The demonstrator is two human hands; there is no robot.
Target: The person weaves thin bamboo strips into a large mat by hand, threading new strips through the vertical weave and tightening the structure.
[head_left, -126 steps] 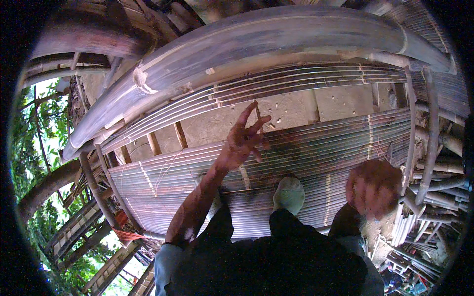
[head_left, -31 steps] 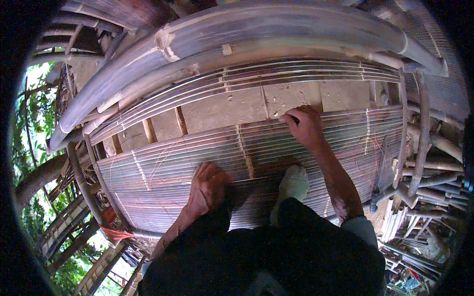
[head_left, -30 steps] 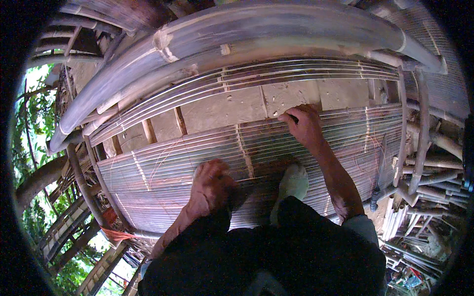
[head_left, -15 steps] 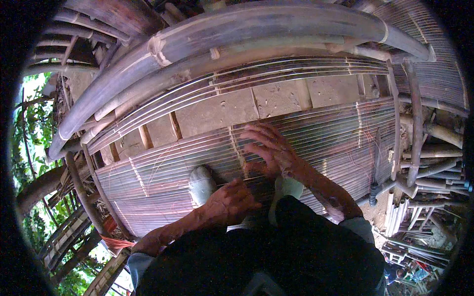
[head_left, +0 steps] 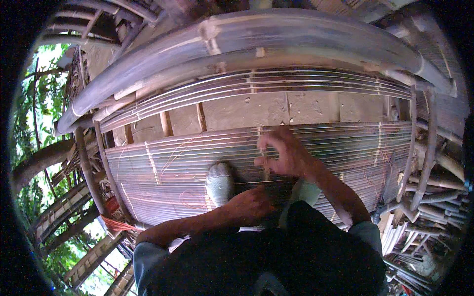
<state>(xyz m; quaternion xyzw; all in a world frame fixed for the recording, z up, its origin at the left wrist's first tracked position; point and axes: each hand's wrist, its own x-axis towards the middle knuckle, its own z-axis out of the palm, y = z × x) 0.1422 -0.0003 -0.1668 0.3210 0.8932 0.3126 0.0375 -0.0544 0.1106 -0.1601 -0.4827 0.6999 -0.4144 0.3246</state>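
A wide mat of thin split-bamboo slats (head_left: 187, 163) stretches across in front of me, its slats bound by pale crosswise ties. Over the middle tie (head_left: 267, 174) is my right hand (head_left: 289, 155), its thumb and forefinger curved apart with a gap between them. Closer to my body, my left hand (head_left: 254, 201) is closed low over the near slats. Whatever its fingers hold is hidden. A grey shoe (head_left: 220, 183) rests on the slats left of my hands. Thin reddish strands (head_left: 190, 199) lie loosely on the mat.
Thick bamboo poles (head_left: 301, 34) run along the far side. A long blade-like tool with a dark handle (head_left: 377, 213) lies at the right. Orange-red strands (head_left: 118, 223) hang by the left frame post (head_left: 90, 182). Cut bamboo (head_left: 434, 192) is stacked at right.
The view has shifted, so the mat sits lower and further right. My right hand's fingers have drawn into a curve from a wider spread. My left hand stays closed.
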